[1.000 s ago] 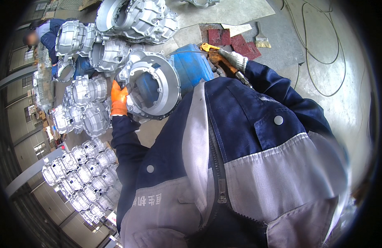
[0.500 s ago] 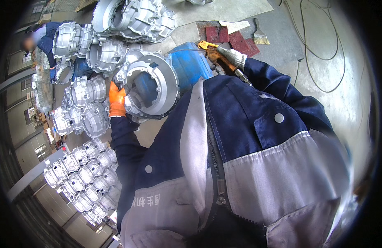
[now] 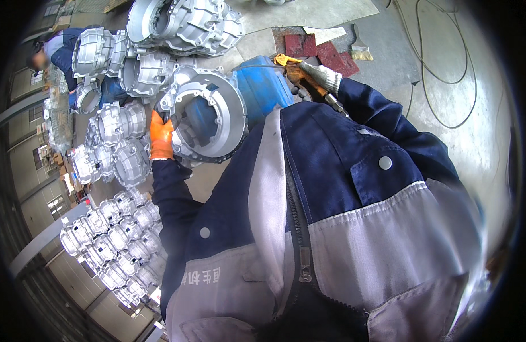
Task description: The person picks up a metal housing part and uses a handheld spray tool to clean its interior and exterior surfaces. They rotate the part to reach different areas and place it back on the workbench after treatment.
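A large round silver cast-metal housing [image 3: 233, 117] with a wide open ring stands tilted in front of me, left of centre. My left hand [image 3: 161, 135], in an orange glove with dark fingertips, is closed on its left edge. Off to the right, my right hand [image 3: 322, 77] wears a grey-and-white glove and wraps round an orange air tool [image 3: 315, 85]. A metal hose fitting shows at the tool's lower end, and a yellow piece [image 3: 287, 59] is at its other end. The tool is apart from the housing. Part of its body is hidden by the glove.
A blue plastic drum [image 3: 262, 82] lies between the housing and the tool. Red pads [image 3: 300, 47] and a flat brush [image 3: 362, 50] lie beyond my right hand. A hose [image 3: 475, 80] loops across the floor. More housings [image 3: 197, 28] are stacked left, near another person [image 3: 63, 48].
The view has shifted very slightly. Both hands keep their grips, and the housing and tool stay almost where they were.
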`<action>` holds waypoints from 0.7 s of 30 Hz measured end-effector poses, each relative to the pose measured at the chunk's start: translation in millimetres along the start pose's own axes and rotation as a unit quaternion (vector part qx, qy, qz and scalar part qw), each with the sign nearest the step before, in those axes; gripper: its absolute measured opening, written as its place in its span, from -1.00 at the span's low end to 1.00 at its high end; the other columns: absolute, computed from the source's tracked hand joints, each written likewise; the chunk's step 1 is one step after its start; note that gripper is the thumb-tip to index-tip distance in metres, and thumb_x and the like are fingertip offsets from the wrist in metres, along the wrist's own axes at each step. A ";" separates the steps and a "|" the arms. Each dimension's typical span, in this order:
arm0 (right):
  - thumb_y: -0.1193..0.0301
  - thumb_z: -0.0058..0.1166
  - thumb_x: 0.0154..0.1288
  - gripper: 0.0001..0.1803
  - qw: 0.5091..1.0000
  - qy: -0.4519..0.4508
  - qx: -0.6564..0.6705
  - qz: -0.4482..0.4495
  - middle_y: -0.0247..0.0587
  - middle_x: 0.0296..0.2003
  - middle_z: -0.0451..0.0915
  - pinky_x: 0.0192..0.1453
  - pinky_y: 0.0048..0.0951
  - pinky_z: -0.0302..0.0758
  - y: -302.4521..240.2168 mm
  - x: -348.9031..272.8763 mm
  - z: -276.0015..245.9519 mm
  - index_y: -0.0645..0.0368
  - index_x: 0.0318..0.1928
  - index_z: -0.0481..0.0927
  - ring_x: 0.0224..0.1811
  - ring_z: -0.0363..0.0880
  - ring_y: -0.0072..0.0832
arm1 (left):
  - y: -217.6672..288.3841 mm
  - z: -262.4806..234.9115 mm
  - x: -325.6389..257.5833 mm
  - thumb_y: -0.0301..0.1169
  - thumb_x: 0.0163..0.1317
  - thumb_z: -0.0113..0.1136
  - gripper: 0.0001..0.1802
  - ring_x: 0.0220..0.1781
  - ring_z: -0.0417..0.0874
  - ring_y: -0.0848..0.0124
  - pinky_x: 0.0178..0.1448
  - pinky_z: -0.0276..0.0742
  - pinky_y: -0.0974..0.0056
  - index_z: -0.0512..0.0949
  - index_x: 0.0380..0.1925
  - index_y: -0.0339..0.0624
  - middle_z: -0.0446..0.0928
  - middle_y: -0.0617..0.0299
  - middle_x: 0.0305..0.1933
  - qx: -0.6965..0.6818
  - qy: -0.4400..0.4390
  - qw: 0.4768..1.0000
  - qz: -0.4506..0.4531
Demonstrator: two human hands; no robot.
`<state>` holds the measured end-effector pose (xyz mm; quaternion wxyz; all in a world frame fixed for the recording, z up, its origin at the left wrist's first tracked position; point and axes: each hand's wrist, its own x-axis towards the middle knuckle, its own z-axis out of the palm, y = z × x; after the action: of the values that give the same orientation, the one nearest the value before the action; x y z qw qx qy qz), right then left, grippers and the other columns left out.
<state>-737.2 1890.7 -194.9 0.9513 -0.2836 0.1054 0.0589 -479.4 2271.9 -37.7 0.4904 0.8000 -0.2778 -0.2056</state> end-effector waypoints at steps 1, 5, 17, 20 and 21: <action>0.16 0.04 0.33 -0.52 0.999 0.030 -0.012 -0.001 -0.17 -0.12 0.54 -0.04 -0.35 0.57 -1.7 -3.4 3.0 0.21 0.11 0.38 -0.14 0.55 -0.42 | -1.2 -0.6 0.4 -0.55 0.00 0.21 -0.37 0.07 0.48 0.41 0.18 0.33 0.33 0.35 0.17 -0.25 0.49 0.24 0.06 0.000 0.001 1.000 -0.011; 0.19 0.07 0.32 -0.53 0.999 0.051 -0.007 0.011 -0.17 -0.11 0.54 -0.01 -0.40 0.55 -7.2 -8.8 12.0 0.21 0.11 0.38 -0.14 0.56 -0.43 | -5.1 -2.3 1.8 -0.56 0.00 0.17 -0.37 0.07 0.48 0.41 0.19 0.33 0.33 0.33 0.17 -0.26 0.49 0.24 0.07 -0.009 -0.003 1.000 -0.016; 0.17 0.05 0.33 -0.52 0.999 0.034 -0.002 -0.006 -0.18 -0.10 0.55 -0.03 -0.40 0.57 5.3 5.0 -8.4 0.20 0.13 0.38 -0.14 0.57 -0.45 | 6.4 1.8 -0.5 -0.54 -0.02 0.24 -0.35 0.05 0.47 0.43 0.16 0.34 0.34 0.34 0.17 -0.22 0.48 0.27 0.06 -0.028 -0.011 0.999 -0.022; 0.17 0.05 0.33 -0.51 0.999 0.039 -0.001 -0.016 -0.17 -0.10 0.55 0.01 -0.42 0.55 5.0 3.7 -8.2 0.20 0.15 0.37 -0.13 0.57 -0.45 | 5.4 1.3 -0.5 -0.53 -0.02 0.25 -0.35 0.05 0.47 0.43 0.15 0.35 0.34 0.35 0.17 -0.23 0.48 0.27 0.05 -0.023 -0.010 0.999 -0.021; 0.17 0.05 0.33 -0.51 0.999 0.044 -0.006 -0.014 -0.17 -0.10 0.55 0.00 -0.42 0.55 5.2 3.4 -7.9 0.20 0.14 0.37 -0.13 0.57 -0.45 | 5.2 0.9 -0.5 -0.53 -0.02 0.25 -0.35 0.05 0.47 0.43 0.15 0.35 0.34 0.35 0.17 -0.23 0.48 0.27 0.05 -0.019 -0.011 1.000 -0.019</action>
<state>-736.1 1890.9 -204.9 0.9447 -0.2933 0.1427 0.0337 -481.6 2269.8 -33.4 0.4990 0.7932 -0.2638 -0.2287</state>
